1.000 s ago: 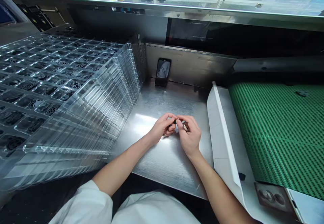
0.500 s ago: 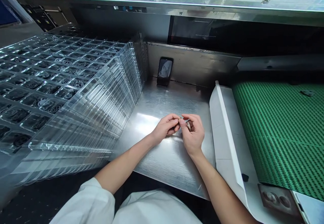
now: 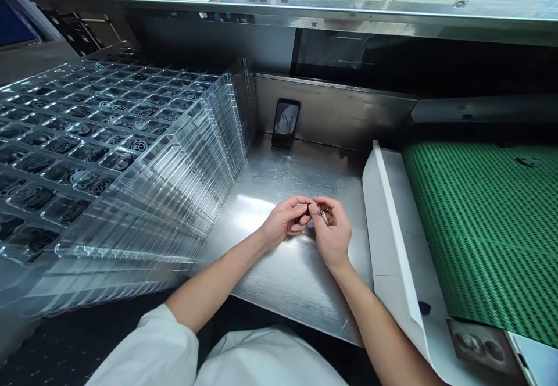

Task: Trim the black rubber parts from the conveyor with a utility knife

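My left hand (image 3: 284, 222) and my right hand (image 3: 331, 230) meet above the brushed stainless steel counter (image 3: 283, 293), without touching it as far as I can tell. Between their fingertips is a small dark part with a shiny metal sliver (image 3: 316, 210). Both hands pinch it, and the fingers hide most of it, so its exact shape cannot be made out. A black phone (image 3: 286, 124) leans upright against the steel back wall, beyond my hands.
To the left stands a tall stack of clear plastic trays (image 3: 183, 194), with dark round parts in pockets of the top tray (image 3: 87, 153). On the right, a white angled panel (image 3: 392, 240) edges a green mesh conveyor belt (image 3: 492, 229). A brown plate with two round marks (image 3: 479, 342) lies at lower right.
My hands stay together over the counter, with their fingers shifting slightly around the small part. The whole view has drifted a little, so the scene sits slightly further right.
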The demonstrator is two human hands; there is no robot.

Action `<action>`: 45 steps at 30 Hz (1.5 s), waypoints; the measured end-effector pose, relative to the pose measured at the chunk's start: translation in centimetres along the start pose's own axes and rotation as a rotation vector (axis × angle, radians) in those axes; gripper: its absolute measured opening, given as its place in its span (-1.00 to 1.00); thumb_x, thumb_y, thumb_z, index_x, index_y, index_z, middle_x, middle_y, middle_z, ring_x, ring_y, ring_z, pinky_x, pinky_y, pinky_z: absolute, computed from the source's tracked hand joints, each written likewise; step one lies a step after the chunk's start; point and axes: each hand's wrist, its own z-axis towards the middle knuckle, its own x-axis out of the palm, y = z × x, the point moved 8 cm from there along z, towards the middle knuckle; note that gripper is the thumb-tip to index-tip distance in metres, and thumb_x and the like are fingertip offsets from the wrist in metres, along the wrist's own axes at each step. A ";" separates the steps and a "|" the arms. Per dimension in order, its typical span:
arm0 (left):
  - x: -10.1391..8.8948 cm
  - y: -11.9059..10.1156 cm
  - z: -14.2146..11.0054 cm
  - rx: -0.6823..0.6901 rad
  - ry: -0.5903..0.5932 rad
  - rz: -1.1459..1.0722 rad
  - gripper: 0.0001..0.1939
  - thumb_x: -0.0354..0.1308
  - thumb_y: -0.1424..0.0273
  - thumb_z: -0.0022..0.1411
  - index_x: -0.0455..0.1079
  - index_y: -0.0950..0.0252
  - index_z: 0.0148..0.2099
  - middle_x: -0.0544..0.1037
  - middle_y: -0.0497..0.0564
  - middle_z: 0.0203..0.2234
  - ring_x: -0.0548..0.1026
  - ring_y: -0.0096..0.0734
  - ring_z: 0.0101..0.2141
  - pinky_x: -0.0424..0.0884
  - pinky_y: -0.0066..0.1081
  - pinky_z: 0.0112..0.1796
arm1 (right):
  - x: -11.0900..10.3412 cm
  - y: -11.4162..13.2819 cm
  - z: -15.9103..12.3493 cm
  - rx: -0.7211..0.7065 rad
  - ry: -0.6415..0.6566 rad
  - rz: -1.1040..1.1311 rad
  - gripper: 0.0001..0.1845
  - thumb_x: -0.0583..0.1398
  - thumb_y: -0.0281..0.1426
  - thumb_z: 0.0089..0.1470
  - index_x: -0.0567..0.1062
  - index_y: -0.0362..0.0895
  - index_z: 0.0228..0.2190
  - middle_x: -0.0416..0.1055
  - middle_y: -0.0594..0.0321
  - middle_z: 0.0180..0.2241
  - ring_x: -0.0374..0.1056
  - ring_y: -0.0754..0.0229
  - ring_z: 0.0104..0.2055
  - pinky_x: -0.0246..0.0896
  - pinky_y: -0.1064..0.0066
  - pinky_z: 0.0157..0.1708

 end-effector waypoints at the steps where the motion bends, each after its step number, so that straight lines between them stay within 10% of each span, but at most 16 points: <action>1: 0.1 0.0 0.0 0.003 0.009 -0.005 -0.56 0.35 0.22 0.23 0.34 0.40 0.00 0.29 -0.11 -0.49 0.13 -0.69 -0.61 -0.06 -0.58 -0.59 | 0.0 -0.1 0.0 0.000 -0.001 -0.001 -0.60 0.30 -0.10 0.23 0.55 -0.20 -0.15 0.47 0.18 -0.21 0.42 0.35 -0.20 0.37 0.58 -0.22; 21: -0.4 -1.5 -0.1 0.149 -0.055 -0.002 -0.58 0.36 0.26 0.25 0.40 0.35 0.06 0.30 -0.11 -0.50 0.15 -0.67 -0.59 -0.06 -0.51 -0.53 | 1.0 2.1 -0.8 -0.279 0.101 -0.265 -0.76 0.10 -0.34 0.42 0.49 -0.18 -0.25 0.43 0.36 -0.36 0.28 0.45 -0.38 0.12 0.56 -0.33; 45: -0.7 -1.9 -0.3 0.173 -0.070 -0.019 -0.54 0.40 0.25 0.22 0.45 0.36 0.07 0.31 -0.09 -0.51 0.15 -0.67 -0.58 0.02 -0.55 -0.52 | 0.9 1.6 -0.8 -0.192 0.109 -0.286 -0.61 0.07 -0.19 0.43 0.51 -0.19 -0.30 0.40 0.28 -0.42 0.24 0.38 -0.42 0.06 0.48 -0.34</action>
